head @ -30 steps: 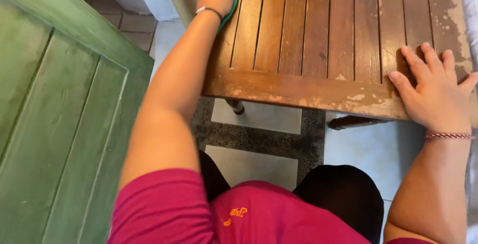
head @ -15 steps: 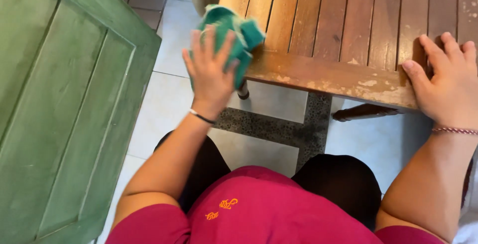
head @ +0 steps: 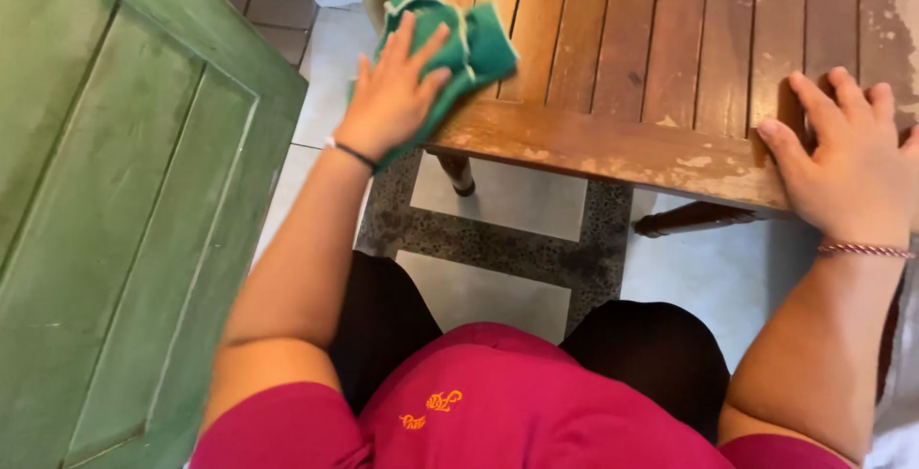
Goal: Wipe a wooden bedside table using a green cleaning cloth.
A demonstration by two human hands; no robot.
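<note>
A slatted brown wooden table (head: 670, 57) with worn, flaking varnish fills the upper right. My left hand (head: 392, 96) presses a green cloth (head: 474, 43) flat onto the table's near left corner, fingers spread over the cloth. My right hand (head: 847, 167) rests palm down on the table's near edge at the right, fingers apart, holding nothing. A thin bracelet circles each wrist.
A green painted wooden door (head: 115, 230) stands close on the left. Below the table lie pale floor tiles with a dark speckled border (head: 498, 249), plus a table leg (head: 458, 172) and a crossbar (head: 694, 218). My red shirt and dark trousers fill the bottom.
My left hand drew the green cloth from the far left part of the table back to its near left corner. My right hand stayed in place on the near edge.
</note>
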